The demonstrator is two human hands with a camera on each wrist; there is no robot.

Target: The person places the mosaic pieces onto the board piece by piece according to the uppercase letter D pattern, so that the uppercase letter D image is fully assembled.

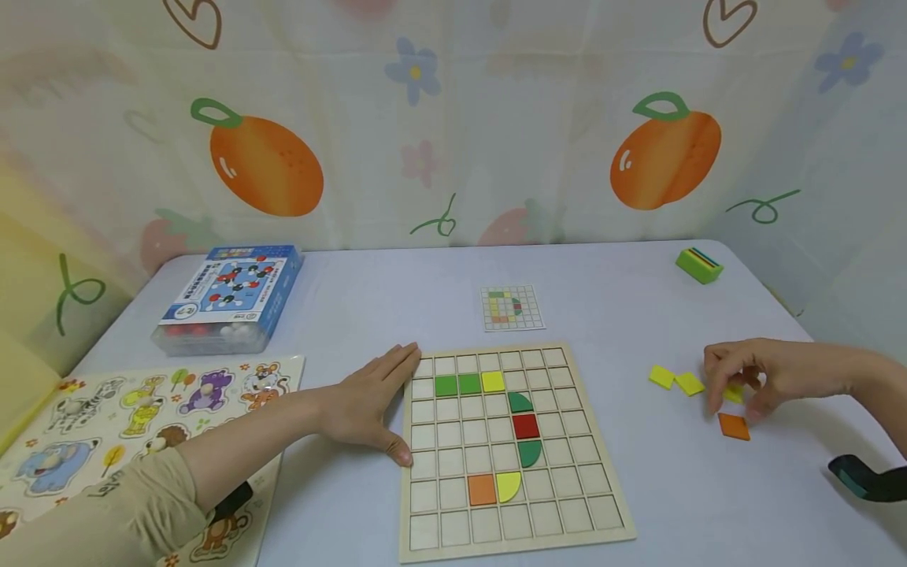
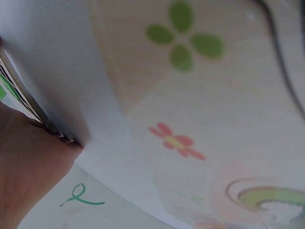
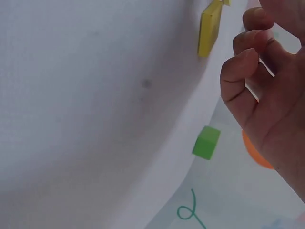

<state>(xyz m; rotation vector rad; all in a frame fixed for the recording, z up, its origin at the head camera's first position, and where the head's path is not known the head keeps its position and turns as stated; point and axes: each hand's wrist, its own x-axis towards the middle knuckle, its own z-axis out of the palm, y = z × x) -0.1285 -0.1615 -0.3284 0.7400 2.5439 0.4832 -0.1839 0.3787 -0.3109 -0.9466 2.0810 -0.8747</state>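
Head view: right hand [image 1: 768, 372] low over the white table [image 1: 340, 512], fingers bent downward, index finger and thumb apart. Yellow tile [image 1: 734, 392] lies in the gap between them, partly hidden; whether it is pinched or merely beneath the fingers, cannot tell. Orange tile [image 1: 734, 427] just below the fingertips on the near side, flat on the table. Two more yellow tiles [image 1: 690, 383] lie just left of the fingers, near each other.

Left hand [image 1: 368, 402]: fingers extended, thumb spread away, resting at the left edge of the wooden grid board [image 1: 546, 520]; nothing grasped.

Board contents: two green squares and a yellow square in the second row; below, a green curved piece, a red square and a second green curved piece in one column; lower, an orange square beside a yellow curved piece. Pattern card [image 1: 531, 311] behind the board. Green stack [image 1: 697, 266] at the far right.

Right wrist view: curled fingers beside a yellow tile, visible gap between; some fingertips out of frame.
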